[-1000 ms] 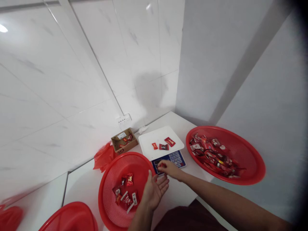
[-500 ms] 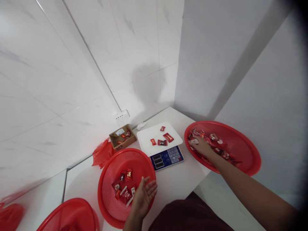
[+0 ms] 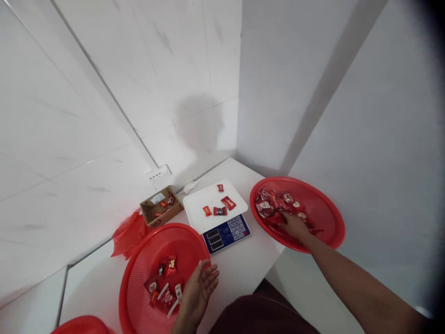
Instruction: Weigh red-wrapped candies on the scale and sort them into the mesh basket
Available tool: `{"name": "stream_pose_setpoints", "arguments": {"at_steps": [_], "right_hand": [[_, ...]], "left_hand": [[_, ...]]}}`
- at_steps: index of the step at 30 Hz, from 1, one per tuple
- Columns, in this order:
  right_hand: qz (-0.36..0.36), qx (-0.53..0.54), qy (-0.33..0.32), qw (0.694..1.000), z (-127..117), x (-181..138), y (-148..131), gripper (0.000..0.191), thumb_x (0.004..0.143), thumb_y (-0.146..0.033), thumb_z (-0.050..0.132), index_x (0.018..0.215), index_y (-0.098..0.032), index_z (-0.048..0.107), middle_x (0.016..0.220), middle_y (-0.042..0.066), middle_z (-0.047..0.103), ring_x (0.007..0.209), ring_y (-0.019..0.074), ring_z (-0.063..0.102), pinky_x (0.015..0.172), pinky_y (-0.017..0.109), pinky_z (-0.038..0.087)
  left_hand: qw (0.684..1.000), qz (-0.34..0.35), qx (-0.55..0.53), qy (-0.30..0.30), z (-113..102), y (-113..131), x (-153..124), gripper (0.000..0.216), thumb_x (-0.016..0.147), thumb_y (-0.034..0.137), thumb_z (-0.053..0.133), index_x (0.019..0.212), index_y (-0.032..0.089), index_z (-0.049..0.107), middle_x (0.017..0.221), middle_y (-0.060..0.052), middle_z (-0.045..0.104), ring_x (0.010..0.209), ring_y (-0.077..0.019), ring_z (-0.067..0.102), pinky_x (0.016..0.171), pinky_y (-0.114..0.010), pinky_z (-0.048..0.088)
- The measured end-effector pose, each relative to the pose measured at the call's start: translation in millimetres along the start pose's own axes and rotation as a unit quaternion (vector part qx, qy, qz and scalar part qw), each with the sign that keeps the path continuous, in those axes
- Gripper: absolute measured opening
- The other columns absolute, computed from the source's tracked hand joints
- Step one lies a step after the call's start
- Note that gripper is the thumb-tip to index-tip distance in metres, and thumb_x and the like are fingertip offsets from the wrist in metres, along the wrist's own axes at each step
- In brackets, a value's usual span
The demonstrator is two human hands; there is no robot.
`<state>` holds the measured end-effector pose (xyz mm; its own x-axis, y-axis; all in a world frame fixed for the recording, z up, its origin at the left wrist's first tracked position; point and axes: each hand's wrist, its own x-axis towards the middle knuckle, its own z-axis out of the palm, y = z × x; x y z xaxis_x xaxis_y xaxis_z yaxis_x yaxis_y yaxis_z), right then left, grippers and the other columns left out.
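Note:
My left hand [image 3: 199, 293] is palm up with fingers loosely spread and nothing in it, over the right rim of the near red basket [image 3: 129, 273]. Several wrapped candies [image 3: 171, 265] lie in that basket, left of the hand. My right hand [image 3: 294, 226] reaches into the right red basket [image 3: 328, 213], among a pile of red wrapped candies [image 3: 278, 200]. Its fingertips are partly hidden by the wrappers, so I cannot make out a grip. Between the hands, the white pan [image 3: 198, 204] of a blue digital scale [image 3: 227, 232] carries several small candy packets [image 3: 228, 202].
A small cardboard box [image 3: 162, 205] with a few candies stands behind the near basket. Beside it lies a red plastic bag [image 3: 130, 234]. Another red basket [image 3: 82, 324] shows at the bottom left. A wall socket [image 3: 159, 174] is above the white table [image 3: 239, 264].
My right hand has shifted from the left side of the right basket's pile towards its near middle. The left hand keeps its pose. The whole view has swung rightward.

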<state>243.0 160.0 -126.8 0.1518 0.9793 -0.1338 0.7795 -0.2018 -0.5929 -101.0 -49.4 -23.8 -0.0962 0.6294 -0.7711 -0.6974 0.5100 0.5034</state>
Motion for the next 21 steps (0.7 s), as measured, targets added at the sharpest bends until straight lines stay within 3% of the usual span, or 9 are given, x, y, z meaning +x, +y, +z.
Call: {"name": "stream_pose_setpoints", "arguments": {"at_steps": [8, 14, 21], "right_hand": [[0.074, 0.096, 0.076, 0.990, -30.9, -2.3, 2.9, 0.040, 0.069, -0.025, 0.055, 0.108, -0.017, 0.058, 0.104, 0.010, 0.064, 0.095, 0.0252, 0.059, 0.084, 0.037, 0.044], [0.149, 0.235, 0.146, 0.949, -42.0, 5.1, -3.0, 0.048, 0.073, -0.037, 0.052, 0.116, -0.016, 0.051, 0.104, 0.011, 0.064, 0.084, 0.0207, 0.063, 0.069, 0.029, 0.052], [0.201, 0.320, 0.125, 0.917, -42.5, 0.2, 3.0, 0.052, 0.071, -0.047, 0.056, 0.112, -0.014, 0.056, 0.079, 0.010, 0.070, 0.065, 0.0212, 0.066, 0.051, 0.028, 0.054]], "left_hand": [[1.000, -0.003, 0.009, 0.016, -2.5, 2.4, 4.4, 0.025, 0.077, 0.027, 0.055, 0.099, 0.015, 0.055, 0.094, -0.012, 0.067, 0.085, -0.0202, 0.065, 0.081, -0.030, 0.046], [1.000, -0.008, 0.015, 0.015, 0.1, 1.5, 8.2, 0.024, 0.077, 0.026, 0.055, 0.098, 0.015, 0.056, 0.092, -0.011, 0.067, 0.083, -0.0194, 0.065, 0.079, -0.030, 0.047], [1.000, -0.012, 0.007, 0.007, 1.4, -1.9, 8.5, 0.022, 0.078, 0.024, 0.055, 0.097, 0.015, 0.057, 0.086, -0.009, 0.067, 0.075, -0.0164, 0.065, 0.075, -0.028, 0.048]]}}
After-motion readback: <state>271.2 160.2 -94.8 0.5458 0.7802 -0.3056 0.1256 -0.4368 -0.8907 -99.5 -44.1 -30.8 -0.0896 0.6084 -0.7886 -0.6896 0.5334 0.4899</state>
